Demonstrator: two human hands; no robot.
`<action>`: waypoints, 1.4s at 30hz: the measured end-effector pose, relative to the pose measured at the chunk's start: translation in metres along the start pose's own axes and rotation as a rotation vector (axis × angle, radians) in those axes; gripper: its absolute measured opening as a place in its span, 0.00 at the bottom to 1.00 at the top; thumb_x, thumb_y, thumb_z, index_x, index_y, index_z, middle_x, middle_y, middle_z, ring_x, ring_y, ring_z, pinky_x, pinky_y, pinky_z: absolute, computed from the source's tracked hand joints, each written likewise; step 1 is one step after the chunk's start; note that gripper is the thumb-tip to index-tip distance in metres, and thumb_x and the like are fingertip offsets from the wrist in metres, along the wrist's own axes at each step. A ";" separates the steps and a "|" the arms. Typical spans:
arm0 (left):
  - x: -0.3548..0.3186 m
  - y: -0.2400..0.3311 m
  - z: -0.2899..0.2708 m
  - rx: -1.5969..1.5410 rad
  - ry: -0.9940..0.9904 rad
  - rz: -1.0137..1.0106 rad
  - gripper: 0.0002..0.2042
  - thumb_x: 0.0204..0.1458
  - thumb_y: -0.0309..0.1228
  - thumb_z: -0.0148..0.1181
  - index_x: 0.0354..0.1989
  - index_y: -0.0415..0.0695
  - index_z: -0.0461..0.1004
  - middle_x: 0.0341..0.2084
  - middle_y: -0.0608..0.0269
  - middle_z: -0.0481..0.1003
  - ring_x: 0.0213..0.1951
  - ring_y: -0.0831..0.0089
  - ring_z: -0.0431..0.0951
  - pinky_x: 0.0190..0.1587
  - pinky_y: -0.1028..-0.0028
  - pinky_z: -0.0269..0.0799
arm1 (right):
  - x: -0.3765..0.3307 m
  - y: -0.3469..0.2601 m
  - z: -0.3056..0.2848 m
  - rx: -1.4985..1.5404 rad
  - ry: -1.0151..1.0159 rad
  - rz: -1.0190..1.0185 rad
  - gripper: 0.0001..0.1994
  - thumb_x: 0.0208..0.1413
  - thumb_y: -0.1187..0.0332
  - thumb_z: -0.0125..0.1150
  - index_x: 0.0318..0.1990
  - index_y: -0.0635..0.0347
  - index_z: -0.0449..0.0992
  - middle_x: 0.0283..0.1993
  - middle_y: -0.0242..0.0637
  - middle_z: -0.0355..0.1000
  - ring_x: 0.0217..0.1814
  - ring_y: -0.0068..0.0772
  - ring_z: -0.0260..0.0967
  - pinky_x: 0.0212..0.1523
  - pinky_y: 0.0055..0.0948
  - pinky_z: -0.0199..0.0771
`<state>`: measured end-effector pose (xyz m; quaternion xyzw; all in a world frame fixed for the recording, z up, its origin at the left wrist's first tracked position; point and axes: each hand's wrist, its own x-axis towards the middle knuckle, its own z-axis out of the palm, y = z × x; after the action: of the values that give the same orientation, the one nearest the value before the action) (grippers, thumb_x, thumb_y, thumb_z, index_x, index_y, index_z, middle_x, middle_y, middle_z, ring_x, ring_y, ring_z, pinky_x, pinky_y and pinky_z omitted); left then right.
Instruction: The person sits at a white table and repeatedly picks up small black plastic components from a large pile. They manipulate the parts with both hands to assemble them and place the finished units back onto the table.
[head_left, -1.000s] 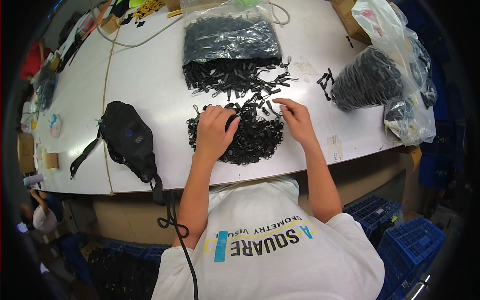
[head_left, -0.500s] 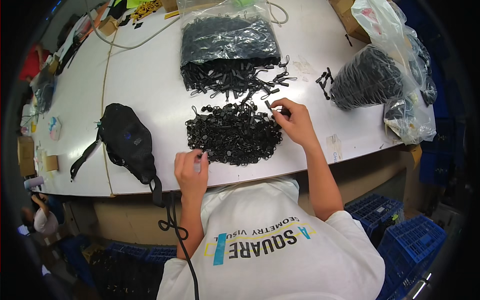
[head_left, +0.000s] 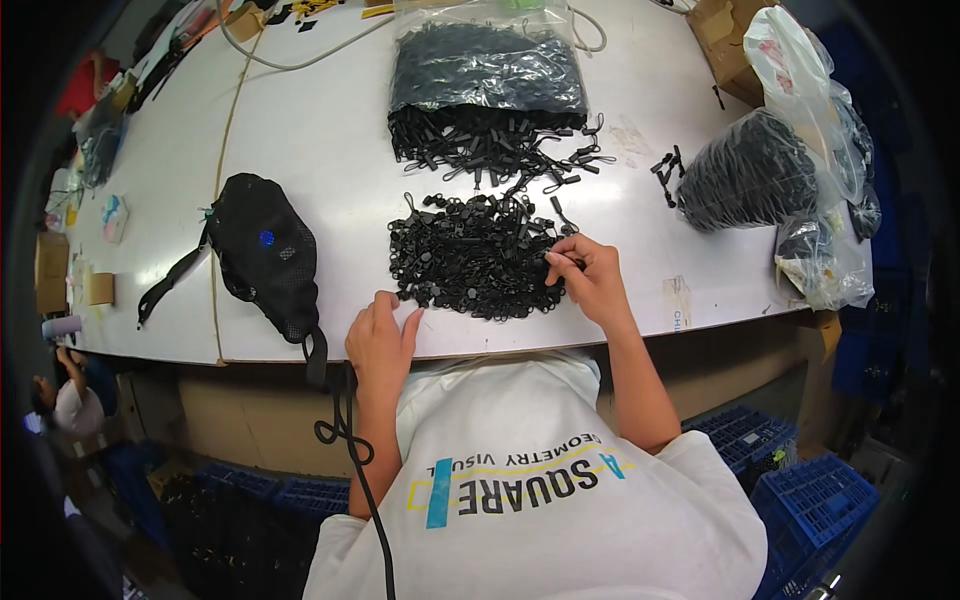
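A heap of small black looped pieces, which look like zipper pulls or sliders [head_left: 470, 255], lies on the white table in front of me. My right hand [head_left: 592, 278] is at the heap's right edge, thumb and fingers pinched together. Whatever is between those fingertips is too small and covered to make out. Just beyond this hand lies a single black cord pull [head_left: 561, 210] with its loop. By the heap's lower left edge rests my left hand [head_left: 380, 335], thumb apart from the fingers, with nothing visible in it.
Past the heap, a clear plastic bag [head_left: 490, 70] spills black cord pulls [head_left: 470, 145]. A black mesh pouch [head_left: 265, 255] lies at left. Filled plastic bags [head_left: 750, 170] and a cardboard box [head_left: 725, 40] stand at right. Blue crates [head_left: 815, 500] sit below the table edge.
My right hand has come back from the far right of the heap to its right edge, leaving the cord pull on the table. The whole view has shifted slightly.
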<state>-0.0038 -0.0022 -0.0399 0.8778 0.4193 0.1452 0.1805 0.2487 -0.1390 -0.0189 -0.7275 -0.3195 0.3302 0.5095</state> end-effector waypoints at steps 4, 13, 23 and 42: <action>0.003 -0.002 0.005 -0.047 0.017 0.055 0.12 0.47 0.32 0.65 0.34 0.43 0.69 0.15 0.63 0.67 0.20 0.63 0.69 0.25 0.64 0.64 | 0.004 -0.010 0.002 -0.101 0.010 -0.128 0.04 0.55 0.74 0.58 0.31 0.66 0.75 0.17 0.33 0.72 0.15 0.14 0.57 0.16 0.19 0.55; 0.007 -0.001 0.005 -0.041 0.000 0.032 0.13 0.46 0.35 0.67 0.34 0.44 0.70 0.12 0.66 0.66 0.17 0.64 0.69 0.23 0.66 0.63 | 0.005 -0.006 0.010 -0.158 -0.067 -0.130 0.06 0.57 0.70 0.56 0.32 0.65 0.72 0.17 0.36 0.67 0.15 0.26 0.61 0.19 0.26 0.60; 0.006 -0.001 0.009 -0.021 0.019 -0.016 0.10 0.40 0.30 0.63 0.30 0.45 0.68 0.12 0.64 0.67 0.17 0.63 0.71 0.23 0.65 0.65 | -0.009 -0.021 0.020 -0.305 -0.208 -0.183 0.07 0.56 0.69 0.54 0.33 0.62 0.66 0.20 0.41 0.67 0.19 0.41 0.65 0.23 0.34 0.61; 0.009 0.008 -0.001 -0.233 -0.059 -0.026 0.05 0.38 0.25 0.65 0.22 0.43 0.73 0.09 0.68 0.67 0.13 0.75 0.66 0.20 0.74 0.62 | -0.015 -0.022 0.032 -0.281 -0.124 -0.430 0.06 0.54 0.72 0.58 0.34 0.65 0.78 0.23 0.42 0.73 0.18 0.35 0.69 0.21 0.26 0.66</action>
<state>0.0071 0.0007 -0.0343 0.8493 0.4052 0.1648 0.2956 0.2113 -0.1277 -0.0043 -0.6849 -0.5403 0.2105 0.4412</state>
